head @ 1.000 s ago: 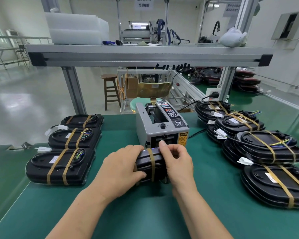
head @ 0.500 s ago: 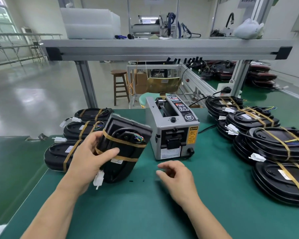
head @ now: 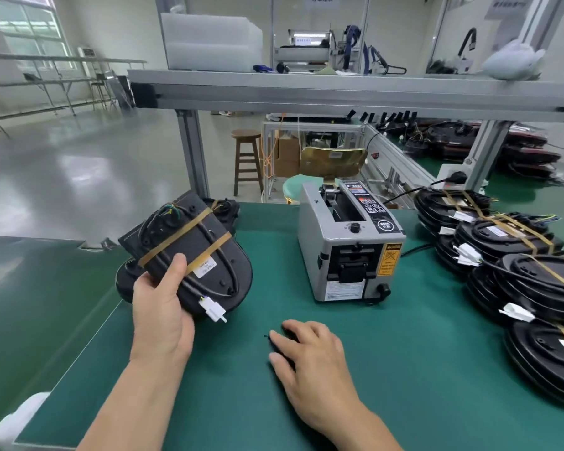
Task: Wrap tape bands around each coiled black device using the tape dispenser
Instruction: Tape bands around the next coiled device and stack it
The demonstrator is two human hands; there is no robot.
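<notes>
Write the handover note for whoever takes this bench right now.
Left hand grips a black device with two tape bands across it, held over the left pile.
Right hand rests open on the green mat, empty.
Tape dispenser stands mid-table.
Done: the held device is banded.
Left: set it down; the right stack also shows bands, so check what remains.

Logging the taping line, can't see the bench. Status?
Left hand grips black device, two tape bands on, held off the mat. Right hand open, empty. Tape dispenser front clear.
</notes>
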